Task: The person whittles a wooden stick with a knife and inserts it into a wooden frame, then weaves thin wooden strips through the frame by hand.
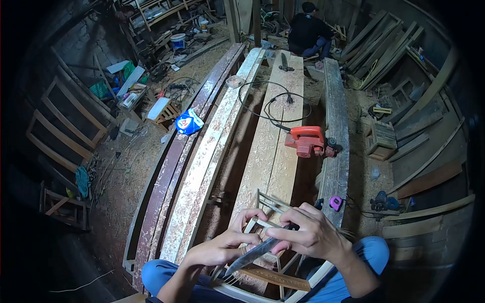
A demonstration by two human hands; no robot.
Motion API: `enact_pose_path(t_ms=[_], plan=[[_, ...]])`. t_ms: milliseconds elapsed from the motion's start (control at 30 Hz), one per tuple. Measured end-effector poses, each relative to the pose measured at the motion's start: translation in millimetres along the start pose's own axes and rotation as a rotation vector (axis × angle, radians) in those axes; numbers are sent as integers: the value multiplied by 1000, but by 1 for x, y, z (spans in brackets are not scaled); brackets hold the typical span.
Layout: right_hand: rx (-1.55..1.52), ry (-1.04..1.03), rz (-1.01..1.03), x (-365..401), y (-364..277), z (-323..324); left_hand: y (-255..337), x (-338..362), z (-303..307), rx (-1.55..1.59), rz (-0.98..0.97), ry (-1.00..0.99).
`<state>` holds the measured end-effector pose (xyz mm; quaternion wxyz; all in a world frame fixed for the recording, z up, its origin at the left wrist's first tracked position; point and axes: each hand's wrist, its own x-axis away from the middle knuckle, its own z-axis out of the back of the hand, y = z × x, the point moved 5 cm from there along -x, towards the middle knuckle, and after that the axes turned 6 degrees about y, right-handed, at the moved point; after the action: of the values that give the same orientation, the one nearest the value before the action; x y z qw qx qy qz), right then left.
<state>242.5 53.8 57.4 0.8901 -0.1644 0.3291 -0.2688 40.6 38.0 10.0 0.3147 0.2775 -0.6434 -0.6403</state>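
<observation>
Head view: the person sits low, both knees in blue trousers at the bottom edge, with both hands together at lower centre.
Right hand: closed on the dark handle of a knife, knuckles up, thumb side towards the other hand.
Knife: its long grey blade slants down and to the left, passing under the left hand, with the tip at the lower left of the hands.
Left hand: fingers curled around a thin wooden strip, just above the blade. Whether the blade touches the strip I cannot tell.
Chair frame: pale wood with slats, right under the hands and between the knees.
Planks: long boards dusted with shavings, running from the knees up to the top of the frame.
Electric planer: red, lying on the planks right of centre – its black cord loops above it.
Tape measure: purple, on the grey board just above the right hand.
Bag: blue and white, on the dark board left of centre.
Another person: in dark clothes, crouched at top centre, well apart from the hands.
Bucket: white, at the upper left among scrap wood.
</observation>
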Motion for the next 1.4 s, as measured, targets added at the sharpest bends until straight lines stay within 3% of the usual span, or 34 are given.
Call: enact_pose_path(t_ms=[67,133,167,200,333,533,733,1067,1100,1133,1200,1300,1400], plan=[[2,32,-61,-2,0,1,1,1,-1,-26,-17,10],[106,96,-107,0,13,3,-2,7,-6,169,189,17],[211,159,-153,1,19,7,-1,4,-9,1,242,-112],[214,160,-154,1,16,8,-1,5,-10,1,241,-114],[55,209,-153,1,9,4,0,1,-4,49,22,65],[11,8,39,-3,-1,3,-3,3,-1,62,4,-11],[57,-20,88,0,-3,-4,0,1,-5,52,59,-20],[53,32,25,3,-8,-10,-2,5,-3,-93,-8,-25],[36,72,-98,3,-4,-9,-2,6,-5,-144,-50,-22],[20,114,-223,4,0,-8,-13,13,-11,167,323,-47],[78,114,-205,3,1,-1,-1,4,-22,378,307,-11],[91,180,-141,-1,-6,3,-3,2,-8,99,272,45],[171,143,-138,0,-8,5,-16,8,-8,268,342,28]])
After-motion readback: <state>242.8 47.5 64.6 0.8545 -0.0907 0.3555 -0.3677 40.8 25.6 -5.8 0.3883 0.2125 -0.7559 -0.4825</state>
